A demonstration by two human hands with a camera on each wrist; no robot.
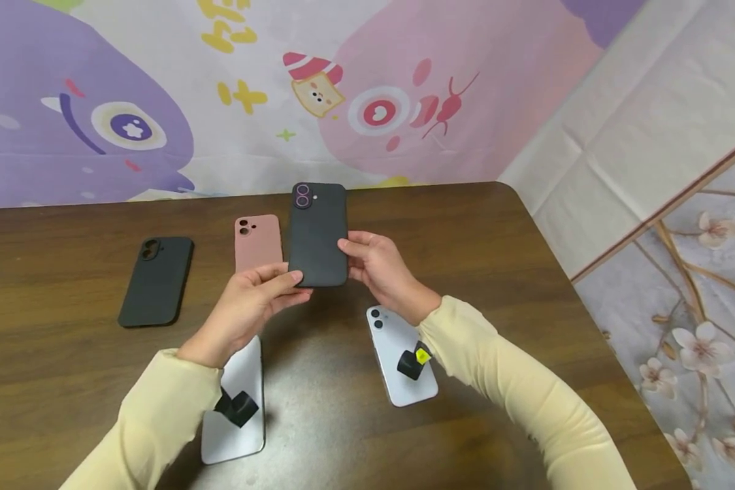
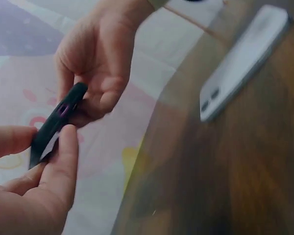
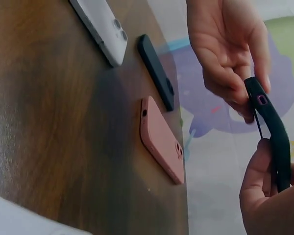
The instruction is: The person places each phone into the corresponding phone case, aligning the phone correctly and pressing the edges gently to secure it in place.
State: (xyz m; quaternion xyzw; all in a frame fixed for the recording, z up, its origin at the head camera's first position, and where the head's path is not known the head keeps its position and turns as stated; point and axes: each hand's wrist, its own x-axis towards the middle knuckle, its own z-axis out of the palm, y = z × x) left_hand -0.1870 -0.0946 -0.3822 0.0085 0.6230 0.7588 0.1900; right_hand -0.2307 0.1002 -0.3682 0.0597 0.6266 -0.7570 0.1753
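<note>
A phone in a black case (image 1: 318,238) is held up over the far part of the table, its back and camera lenses with purple rims facing me. My left hand (image 1: 254,296) pinches its lower left corner, thumb on the back. The right hand (image 1: 382,269) grips the right edge, thumb also on the back. Seen edge-on in the right wrist view, the black case (image 3: 279,139) shows a port opening with purple inside, and a thin gap shows along its side. In the left wrist view, fingertips of both hands touch the black case (image 2: 56,120).
On the brown table (image 1: 318,354) lie another dark case (image 1: 156,286) at the left and a pink case (image 1: 258,238) behind my left hand. One white phone (image 1: 395,354) lies under the right wrist, another white phone (image 1: 239,439) under the left. A printed cloth (image 1: 251,150) hangs behind.
</note>
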